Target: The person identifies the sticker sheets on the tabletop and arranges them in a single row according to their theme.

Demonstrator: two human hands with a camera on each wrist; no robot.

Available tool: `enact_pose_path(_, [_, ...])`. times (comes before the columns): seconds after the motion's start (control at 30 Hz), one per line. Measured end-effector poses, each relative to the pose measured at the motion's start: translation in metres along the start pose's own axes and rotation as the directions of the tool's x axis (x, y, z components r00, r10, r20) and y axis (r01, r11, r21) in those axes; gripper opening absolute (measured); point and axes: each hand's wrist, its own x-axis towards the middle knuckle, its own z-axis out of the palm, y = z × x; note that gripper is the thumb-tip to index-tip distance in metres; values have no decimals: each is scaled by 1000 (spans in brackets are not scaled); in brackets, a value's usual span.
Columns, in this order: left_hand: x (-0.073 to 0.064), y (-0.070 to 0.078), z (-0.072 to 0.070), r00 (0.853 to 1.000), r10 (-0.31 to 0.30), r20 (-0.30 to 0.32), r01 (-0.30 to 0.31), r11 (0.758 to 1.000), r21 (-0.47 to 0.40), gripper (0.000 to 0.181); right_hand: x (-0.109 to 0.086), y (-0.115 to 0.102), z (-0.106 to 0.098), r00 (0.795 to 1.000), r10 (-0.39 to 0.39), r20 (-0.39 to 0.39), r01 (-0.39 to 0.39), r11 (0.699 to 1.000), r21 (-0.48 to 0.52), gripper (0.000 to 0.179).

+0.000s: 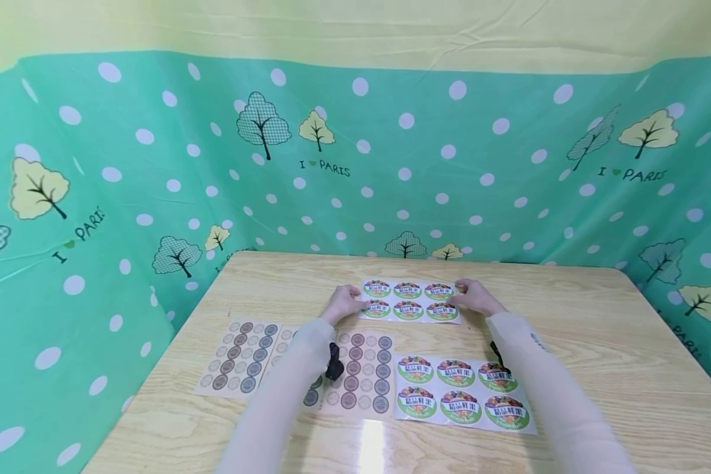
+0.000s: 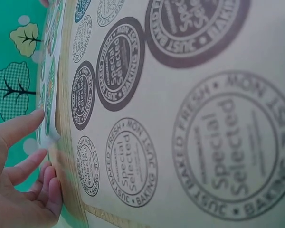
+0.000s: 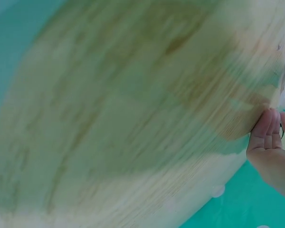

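A white sheet of fruit-label stickers (image 1: 407, 300) lies toward the back of the table, its oval labels green and white in two rows. My left hand (image 1: 342, 303) pinches its left edge, thumb over the top face. In the left wrist view the thumb (image 2: 26, 127) rests on the sheet's corner, with the other fingers under and beside the edge. Across from it, my right hand (image 1: 477, 298) holds the right edge, its thumb reaching over a lower label. The right wrist view shows that hand's fingers (image 3: 267, 130) low at the tabletop, and only a sliver of the sheet.
A second fruit-label sheet (image 1: 437, 391) lies nearer, under the right forearm. Brown sheets of round "Special Selected" stickers (image 1: 357, 372) lie to the left, one partly hidden by the left sleeve. The wooden table (image 1: 592, 342) meets a green dotted curtain (image 1: 426, 145) at the back.
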Motion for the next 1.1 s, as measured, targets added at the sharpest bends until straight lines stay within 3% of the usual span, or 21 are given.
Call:
enact_pose_path(0.2, [-3, 0, 1, 1000, 10, -2, -10, 1000, 10, 43, 4, 1, 2, 1000, 9, -4, -9, 999, -52, 70])
enact_pose_path(0.3, [0, 1, 2, 1000, -19, 1, 19, 1000, -5, 44, 6, 3, 3, 1000, 3, -4, -4, 999, -54, 69])
enact_pose_path(0.37, [7, -4, 6, 1000, -23, -1, 23, 1000, -3, 45, 7, 4, 4, 1000, -1, -3, 1, 999, -47, 69])
enact_pose_path(0.43, [9, -7, 5, 1000, 18, -16, -18, 1000, 14, 47, 7, 4, 5, 1000, -3, -5, 3, 999, -45, 70])
enact_pose_path(0.5, [29, -29, 17, 994, 96, -44, -94, 995, 43, 47, 5, 3, 5, 1000, -8, -9, 7, 999, -50, 70])
enact_pose_path(0.57, [39, -39, 22, 991, 123, -44, -121, 991, 52, 49, 4, 1, 6, 1000, -13, -18, 12, 998, -55, 69])
enact_pose_path(0.67, [42, -41, 24, 995, 89, -38, -88, 996, 29, 48, 3, 0, 8, 999, -31, -31, 29, 997, -67, 68])
enact_pose_path(0.73, [22, -21, 15, 999, 46, -24, -46, 999, 13, 44, 3, 0, 8, 998, -40, -41, 37, 997, -65, 65])
enact_pose_path(0.87, [-2, -3, 6, 996, 74, -49, -72, 997, 32, 33, 4, 1, 10, 998, -42, -54, 39, 998, -46, 59])
enact_pose_path(0.93, [-6, -1, 5, 994, 95, -60, -93, 995, 44, 30, 3, 1, 10, 998, -42, -56, 40, 998, -39, 56])
enact_pose_path(1.1, [-6, -1, 5, 995, 82, -62, -82, 997, 9, 24, 2, 1, 11, 997, -30, -67, 27, 999, -37, 50])
